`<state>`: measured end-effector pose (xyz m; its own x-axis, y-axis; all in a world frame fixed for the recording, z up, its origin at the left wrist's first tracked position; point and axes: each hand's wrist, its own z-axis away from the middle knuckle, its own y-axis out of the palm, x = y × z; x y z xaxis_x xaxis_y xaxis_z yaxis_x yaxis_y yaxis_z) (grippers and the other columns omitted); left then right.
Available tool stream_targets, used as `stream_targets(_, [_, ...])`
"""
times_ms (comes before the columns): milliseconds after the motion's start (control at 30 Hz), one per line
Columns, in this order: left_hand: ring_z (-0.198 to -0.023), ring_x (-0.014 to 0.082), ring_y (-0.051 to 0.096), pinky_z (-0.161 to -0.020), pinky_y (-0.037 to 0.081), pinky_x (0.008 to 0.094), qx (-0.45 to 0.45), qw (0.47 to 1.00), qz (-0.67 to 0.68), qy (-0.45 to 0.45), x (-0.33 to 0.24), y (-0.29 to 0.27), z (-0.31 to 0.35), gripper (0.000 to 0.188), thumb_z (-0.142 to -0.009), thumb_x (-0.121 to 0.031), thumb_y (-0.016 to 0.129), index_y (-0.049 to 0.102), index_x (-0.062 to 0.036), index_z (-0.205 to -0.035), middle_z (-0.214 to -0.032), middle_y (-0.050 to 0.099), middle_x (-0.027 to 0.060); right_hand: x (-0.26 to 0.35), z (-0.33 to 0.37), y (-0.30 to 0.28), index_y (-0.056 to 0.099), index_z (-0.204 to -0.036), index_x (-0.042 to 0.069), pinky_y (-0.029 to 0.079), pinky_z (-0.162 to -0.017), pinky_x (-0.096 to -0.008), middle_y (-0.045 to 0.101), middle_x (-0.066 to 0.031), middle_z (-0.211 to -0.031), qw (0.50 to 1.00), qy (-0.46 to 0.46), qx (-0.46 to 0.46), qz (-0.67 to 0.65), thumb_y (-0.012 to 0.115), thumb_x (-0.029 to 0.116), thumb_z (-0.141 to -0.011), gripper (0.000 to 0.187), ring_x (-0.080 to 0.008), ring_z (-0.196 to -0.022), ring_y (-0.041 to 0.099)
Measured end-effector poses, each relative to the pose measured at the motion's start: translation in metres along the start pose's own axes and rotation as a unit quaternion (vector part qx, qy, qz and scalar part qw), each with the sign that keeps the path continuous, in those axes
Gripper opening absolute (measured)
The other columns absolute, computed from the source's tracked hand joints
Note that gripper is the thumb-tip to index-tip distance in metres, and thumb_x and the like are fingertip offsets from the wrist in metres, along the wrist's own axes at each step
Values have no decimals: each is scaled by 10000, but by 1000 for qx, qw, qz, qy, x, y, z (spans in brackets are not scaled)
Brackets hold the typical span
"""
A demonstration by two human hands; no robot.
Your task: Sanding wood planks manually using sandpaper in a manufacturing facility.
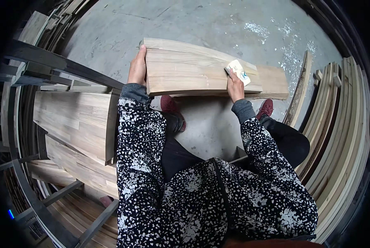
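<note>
A pale wooden board [185,68] lies crosswise in front of me, its long sides bent by the lens. At its left end, my left hand [137,68] grips the edge, with the thumb on the upper corner. My right hand [235,86] is closed on a small cream-coloured block [237,71] with a blue mark and a dark edge. That block is against the board's top near its right end; whether its underside is flat on the wood is hidden by the hand. Another piece of wood [272,81] shows beyond the board's right end.
On my left, wide wooden panels [75,120] rest in a dark metal rack [61,62]. Long timber strips [338,124] are stacked at my right, beside a single leaning plank [298,91]. White flakes [257,29] are scattered on the grey concrete floor [185,16]. My feet are under the board.
</note>
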<state>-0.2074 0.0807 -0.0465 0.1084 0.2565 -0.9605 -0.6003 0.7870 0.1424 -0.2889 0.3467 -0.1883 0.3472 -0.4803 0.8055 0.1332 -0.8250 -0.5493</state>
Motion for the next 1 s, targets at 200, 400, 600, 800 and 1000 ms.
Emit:
stream_targets(200, [-919, 162, 533, -782, 432, 285, 1, 999, 2, -47, -2, -2, -1, 489, -899, -382, 362, 481, 45, -1106, -1050, 538, 136, 151, -14, 42, 511, -1161, 136, 218, -1029, -379, 431, -90, -1264, 980, -174, 76, -64, 414, 47, -811, 374, -285, -1234, 307])
stream_targets(400, [-930, 173, 533, -781, 439, 288, 20, 999, 14, -41, -5, 2, 11, 516, -888, -406, 375, 461, 42, -1127, -1064, 530, 141, 152, -46, 56, 495, -1176, 147, 208, -1033, -393, 414, -93, -1276, 972, -214, 86, -49, 376, 43, -815, 395, -272, -1237, 302])
stream_targets(600, [-970, 199, 526, -812, 433, 303, 19, 999, -31, -21, -8, 5, 10, 606, -835, -485, 453, 436, 32, -1152, -1108, 503, 151, -43, -54, -9, 543, -1087, 63, 297, -994, -314, 490, -167, -1167, 996, 71, 16, 45, 368, 56, -801, 335, -312, -1133, 421])
stream_targets(800, [-913, 175, 542, -770, 444, 281, 20, 999, -22, -22, 2, 4, -7, 563, -841, -450, 469, 458, 45, -1108, -1026, 535, 142, -3, -53, 18, 529, -1115, 64, 301, -987, -340, 489, -162, -1175, 995, -96, 2, 30, 366, 61, -795, 360, -300, -1140, 421])
stream_targets(1000, [-898, 180, 549, -772, 449, 293, 56, 996, 12, -65, -4, -4, -1, 580, -830, -454, 483, 450, 46, -1123, -1040, 533, 145, 137, -7, 31, 471, -1203, 175, 187, -1030, -454, 415, -75, -1280, 972, -192, 121, -61, 427, 40, -783, 444, -283, -1250, 275])
